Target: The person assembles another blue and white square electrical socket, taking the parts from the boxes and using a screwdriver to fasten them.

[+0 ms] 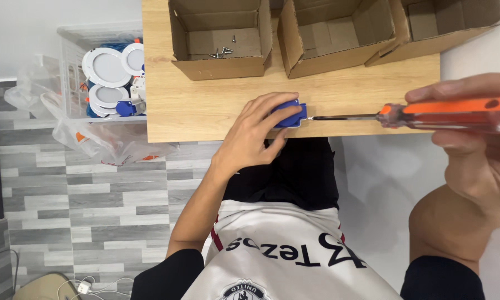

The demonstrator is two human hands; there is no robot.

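Note:
My left hand (254, 136) grips a small blue plastic part (292, 115) and presses it against the front edge of the wooden table (205, 105). My right hand (478, 150) is closed around the orange handle of a screwdriver (450, 111). Its thin metal shaft (344, 117) lies level, and its tip meets the right side of the blue part. My fingers cover most of the blue part.
Three open cardboard boxes stand at the table's far edge; the left box (219, 41) holds several loose screws (222, 51). A clear bin (102, 72) with round white light fittings (105, 66) sits left of the table, beside crumpled plastic bags (100, 139). Grey plank floor lies below.

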